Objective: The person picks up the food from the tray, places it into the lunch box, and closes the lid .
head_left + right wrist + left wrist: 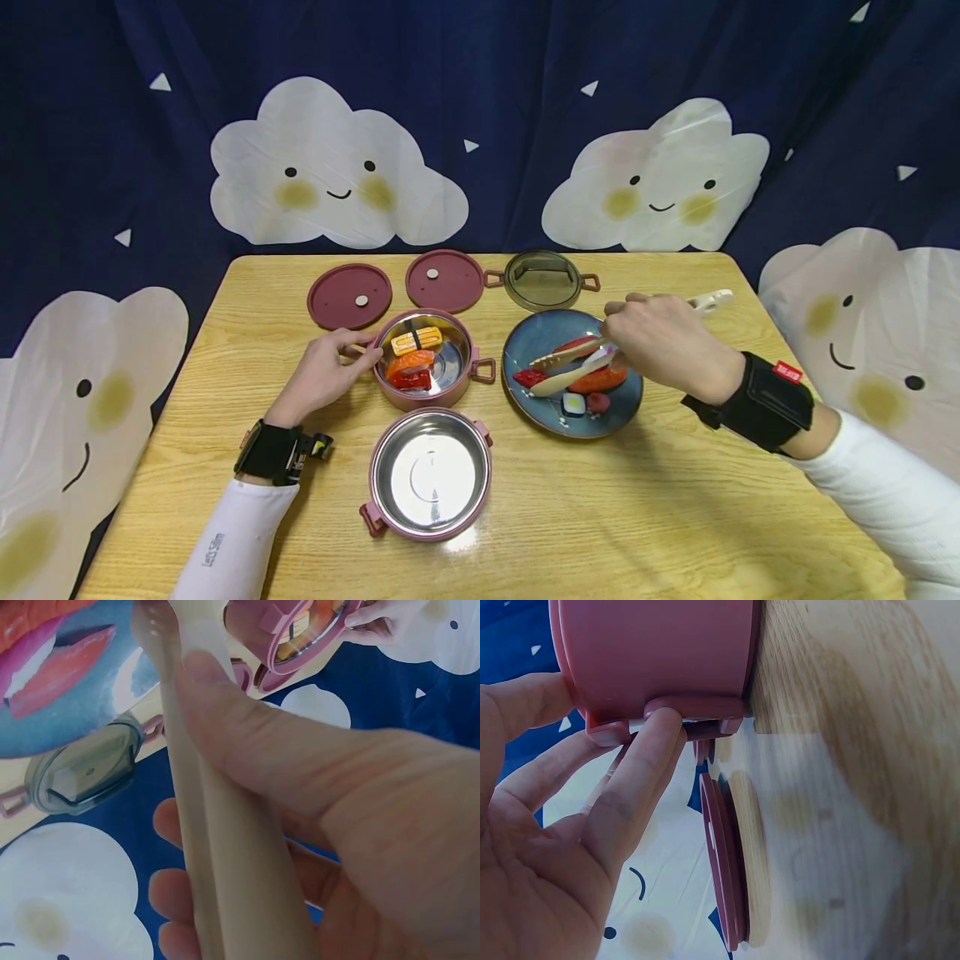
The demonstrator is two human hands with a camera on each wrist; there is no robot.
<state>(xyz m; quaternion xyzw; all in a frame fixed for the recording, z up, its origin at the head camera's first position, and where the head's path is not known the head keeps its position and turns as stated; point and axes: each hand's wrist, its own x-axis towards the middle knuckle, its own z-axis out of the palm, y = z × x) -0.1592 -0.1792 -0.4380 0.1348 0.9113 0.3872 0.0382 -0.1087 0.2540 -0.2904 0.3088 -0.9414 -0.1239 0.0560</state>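
Note:
My left hand [322,375] grips the left side of a pink pot [420,400], thumb at the rim and fingers around its side handle [694,706]. Inside the pot lie a yellow toy sushi piece [417,339], an orange one [411,363] and a red one [412,382]. Over a blue plate [532,337], my right hand [671,346] holds cream tongs [551,383], their arms spread above the toy food. On the plate are an orange-red piece [600,382], a white roll [573,405] and a small red round piece [597,402]. The tongs partly hide other pieces.
A second pink pot [431,467] with a steel inside stands nearer me. Along the back lie two maroon lids [341,292] and a clear lid [542,292] with pink side handles. The wooden table [637,517] ends at a dark blue cloud-patterned curtain [495,67].

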